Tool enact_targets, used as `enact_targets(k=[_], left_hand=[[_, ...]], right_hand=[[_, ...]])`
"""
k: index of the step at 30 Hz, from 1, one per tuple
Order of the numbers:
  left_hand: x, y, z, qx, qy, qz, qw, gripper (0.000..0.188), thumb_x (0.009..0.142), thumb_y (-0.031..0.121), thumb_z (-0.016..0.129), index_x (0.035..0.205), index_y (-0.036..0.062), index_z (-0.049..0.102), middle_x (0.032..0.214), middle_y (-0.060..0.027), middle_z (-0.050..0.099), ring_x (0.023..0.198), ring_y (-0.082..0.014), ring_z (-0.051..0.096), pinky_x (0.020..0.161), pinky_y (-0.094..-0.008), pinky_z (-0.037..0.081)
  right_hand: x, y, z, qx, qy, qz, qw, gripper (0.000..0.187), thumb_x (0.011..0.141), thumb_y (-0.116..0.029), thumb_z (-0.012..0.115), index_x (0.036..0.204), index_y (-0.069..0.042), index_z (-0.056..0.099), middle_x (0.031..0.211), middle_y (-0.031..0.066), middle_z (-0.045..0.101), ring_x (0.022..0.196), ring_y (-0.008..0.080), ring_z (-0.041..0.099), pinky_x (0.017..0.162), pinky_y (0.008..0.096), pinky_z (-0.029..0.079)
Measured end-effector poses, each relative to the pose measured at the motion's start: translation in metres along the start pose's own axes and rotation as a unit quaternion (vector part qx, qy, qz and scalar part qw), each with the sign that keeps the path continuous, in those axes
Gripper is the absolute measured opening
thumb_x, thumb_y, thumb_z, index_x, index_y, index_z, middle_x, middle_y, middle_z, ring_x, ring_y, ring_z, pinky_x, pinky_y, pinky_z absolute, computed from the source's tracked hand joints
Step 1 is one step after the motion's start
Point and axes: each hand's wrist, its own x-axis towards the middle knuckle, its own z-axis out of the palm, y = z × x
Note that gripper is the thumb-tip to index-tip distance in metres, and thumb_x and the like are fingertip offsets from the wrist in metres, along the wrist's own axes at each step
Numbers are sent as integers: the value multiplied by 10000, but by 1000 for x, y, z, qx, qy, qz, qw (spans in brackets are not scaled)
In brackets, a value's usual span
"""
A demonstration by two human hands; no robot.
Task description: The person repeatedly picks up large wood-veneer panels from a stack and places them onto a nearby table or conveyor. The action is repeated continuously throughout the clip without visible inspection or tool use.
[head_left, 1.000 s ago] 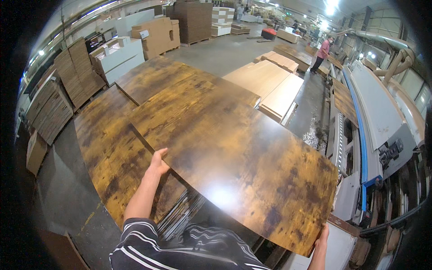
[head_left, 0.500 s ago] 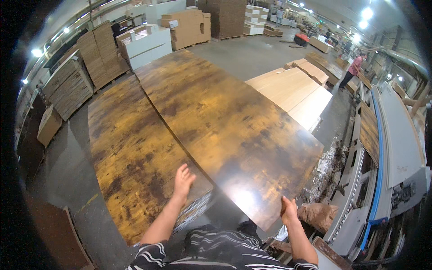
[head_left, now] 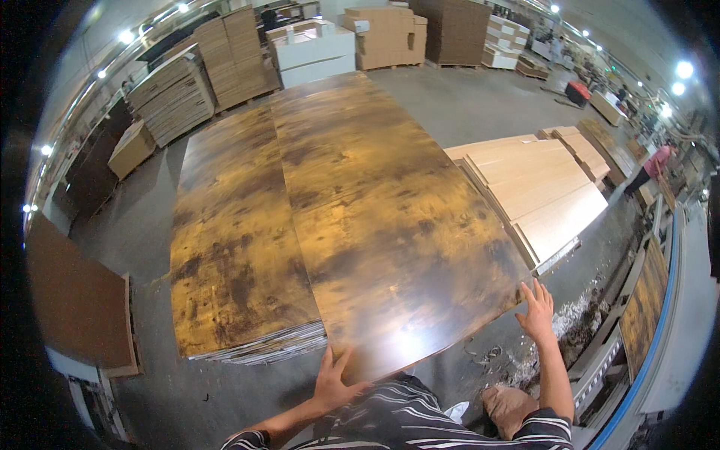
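A large brown, dark-mottled wood-look panel (head_left: pixel 375 202) lies lengthwise in front of me. Along its left side is a stack of similar panels (head_left: pixel 232 247), whose layered edges show at the near end. My left hand (head_left: pixel 334 384) rests against the large panel's near left corner, fingers and thumb apart. At the near right corner, my right hand (head_left: pixel 537 313) touches the edge with its fingers stretched out and spread. Neither hand is wrapped round the panel. What supports the large panel is hidden.
Pale wood boards (head_left: pixel 529 191) are stacked to the right. A machine with a blue rail (head_left: pixel 651 345) runs along the right side. A brown sack (head_left: pixel 506 409) sits near my right leg. Stacked cardboard (head_left: pixel 390 37) stands far off. A person (head_left: pixel 654 166) is at the far right.
The visible gap between the large panel and the left stack has closed. My left hand has moved from above the stack to the panel's near left corner; my right hand has loosened and spread.
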Motion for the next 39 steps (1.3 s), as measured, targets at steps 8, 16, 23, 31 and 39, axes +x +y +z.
enact_targets(k=[8, 16, 23, 31, 39], left_hand=[[-12, 4, 12, 129, 71, 34, 989, 664, 667, 332, 827, 1265, 121, 629, 1425, -320, 395, 1288, -450, 437, 1048, -496, 366], [27, 7, 7, 206, 102, 48, 972, 673, 661, 397, 847, 1258, 165, 640, 1462, -285, 367, 1354, -432, 364, 1090, -564, 295], [85, -1, -15, 204, 121, -4, 971, 703, 657, 391, 860, 1288, 197, 621, 1505, -277, 299, 1381, -439, 311, 1129, -544, 254], [144, -22, -30, 141, 151, -39, 978, 754, 707, 372, 813, 1366, 137, 531, 1406, -261, 458, 1336, -365, 419, 1138, -473, 286], [166, -25, -39, 140, 99, -47, 984, 807, 712, 315, 829, 1414, 153, 467, 1294, -198, 575, 1222, -390, 514, 1045, -451, 420]], right_hand=[[72, 86, 18, 35, -124, -99, 987, 789, 657, -193, 845, 1372, -211, 513, 1204, 88, 631, 1068, 281, 598, 897, 426, 462], [134, 89, 23, 45, -32, -183, 982, 808, 526, -296, 886, 1281, -197, 616, 1288, 130, 596, 1142, 307, 578, 940, 428, 469], [210, 73, 49, 106, -43, -193, 974, 820, 534, -405, 877, 1285, -198, 620, 1326, 173, 567, 1132, 357, 592, 936, 421, 496], [271, 41, 52, 121, -51, -169, 977, 859, 514, -324, 915, 1302, -185, 603, 1184, 166, 647, 1054, 339, 634, 885, 417, 518], [298, 47, 71, 126, -65, -162, 976, 839, 525, -259, 932, 1288, -128, 609, 875, 182, 708, 792, 295, 696, 717, 384, 554]])
